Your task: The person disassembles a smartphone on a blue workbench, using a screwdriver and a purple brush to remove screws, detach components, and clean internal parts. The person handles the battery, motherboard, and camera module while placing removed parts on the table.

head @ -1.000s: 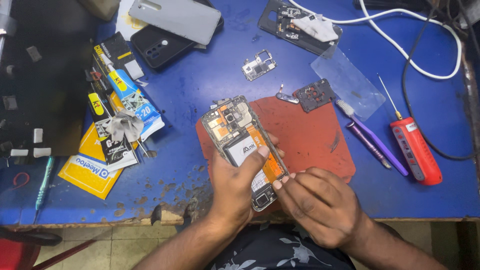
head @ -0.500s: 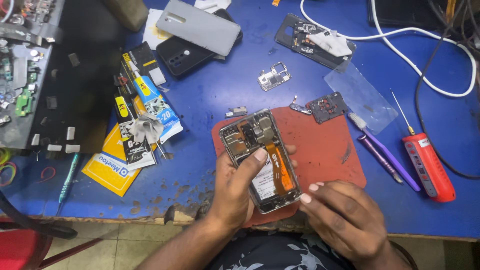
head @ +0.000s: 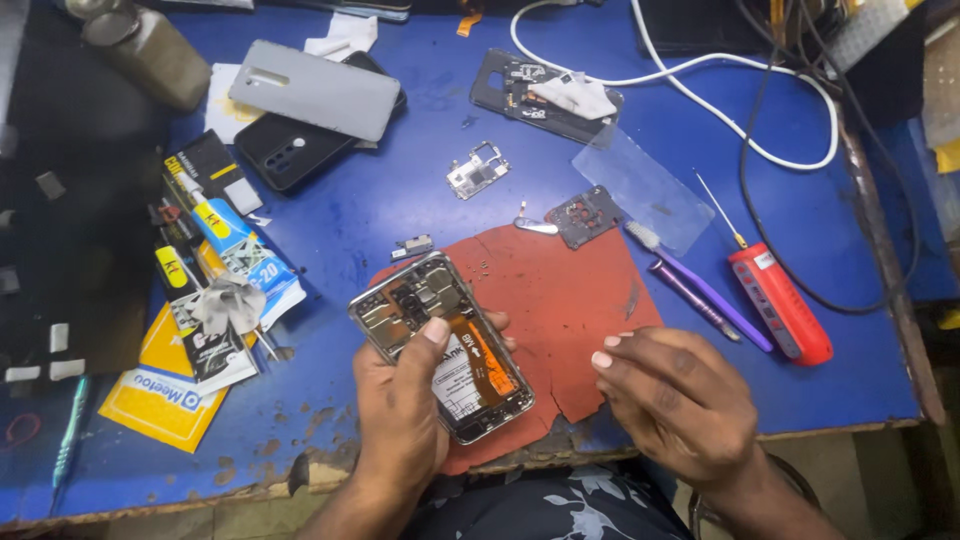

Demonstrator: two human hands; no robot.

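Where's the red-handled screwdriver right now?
The red-handled screwdriver lies on the blue table at the right, beside the purple tool, beyond the right hand.

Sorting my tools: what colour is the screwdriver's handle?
Red, on the screwdriver lying right of the mat; seen in the head view.

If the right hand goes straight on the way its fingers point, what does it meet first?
The right hand points up-left over the red mat, toward the opened phone held by the left hand. It would probably meet the phone's right edge first, though the height is unclear.
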